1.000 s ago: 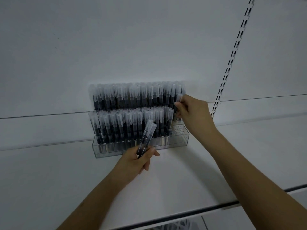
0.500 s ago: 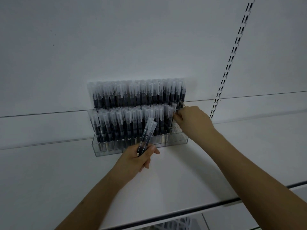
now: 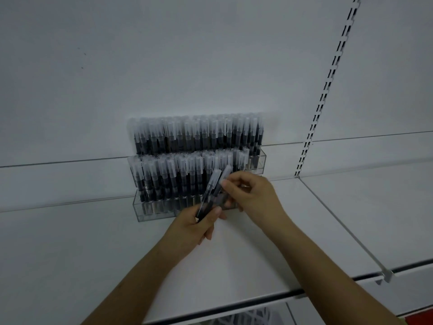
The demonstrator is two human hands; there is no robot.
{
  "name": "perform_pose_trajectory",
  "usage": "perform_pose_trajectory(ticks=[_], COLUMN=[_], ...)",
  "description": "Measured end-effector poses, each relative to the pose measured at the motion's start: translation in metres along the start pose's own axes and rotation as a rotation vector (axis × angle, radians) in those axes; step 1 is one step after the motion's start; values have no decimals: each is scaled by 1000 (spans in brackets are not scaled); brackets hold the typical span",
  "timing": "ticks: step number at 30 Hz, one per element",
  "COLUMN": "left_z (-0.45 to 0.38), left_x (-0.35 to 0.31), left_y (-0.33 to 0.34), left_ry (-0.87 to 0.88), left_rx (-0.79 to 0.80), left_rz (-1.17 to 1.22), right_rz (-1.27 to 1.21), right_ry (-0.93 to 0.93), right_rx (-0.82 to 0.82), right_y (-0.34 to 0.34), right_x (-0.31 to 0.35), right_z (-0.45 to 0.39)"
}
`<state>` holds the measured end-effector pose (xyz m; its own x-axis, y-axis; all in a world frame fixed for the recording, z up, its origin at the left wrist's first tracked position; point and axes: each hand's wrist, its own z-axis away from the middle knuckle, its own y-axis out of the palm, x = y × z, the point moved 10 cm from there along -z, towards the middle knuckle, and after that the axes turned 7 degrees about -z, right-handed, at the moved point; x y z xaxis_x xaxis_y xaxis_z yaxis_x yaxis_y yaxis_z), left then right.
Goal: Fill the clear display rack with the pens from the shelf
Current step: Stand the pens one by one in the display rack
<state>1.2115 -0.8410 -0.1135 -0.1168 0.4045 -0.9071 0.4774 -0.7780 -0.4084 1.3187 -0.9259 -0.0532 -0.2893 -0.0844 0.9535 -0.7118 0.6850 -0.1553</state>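
Two pens (image 3: 212, 193) stand gripped in the left hand (image 3: 196, 227); the right hand (image 3: 254, 195) pinches one's cap, before the clear display rack (image 3: 152, 211).

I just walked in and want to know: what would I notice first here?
First, the clear display rack at the back of the white shelf, packed with two tiers of dark, clear-capped pens. In front of it, the left hand grips a few spare pens while the right hand pinches one.
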Motion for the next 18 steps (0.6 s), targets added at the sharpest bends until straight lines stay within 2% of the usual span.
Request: perform_pose_trajectory(ticks=[5, 8, 18], left_z=[0, 0, -1], left_x=[1, 0, 0], left_y=[1, 1, 1], left_ry=[-13, -9, -7], left_rx=[11, 8, 0], left_rz=[9, 9, -5], right_rz=[-78, 40, 404], right_ry=[-140, -258, -295], right_rx=[-314, -431, -235], right_y=[-73, -101, -76], right_x=[33, 51, 40], right_z=[-7, -9, -33])
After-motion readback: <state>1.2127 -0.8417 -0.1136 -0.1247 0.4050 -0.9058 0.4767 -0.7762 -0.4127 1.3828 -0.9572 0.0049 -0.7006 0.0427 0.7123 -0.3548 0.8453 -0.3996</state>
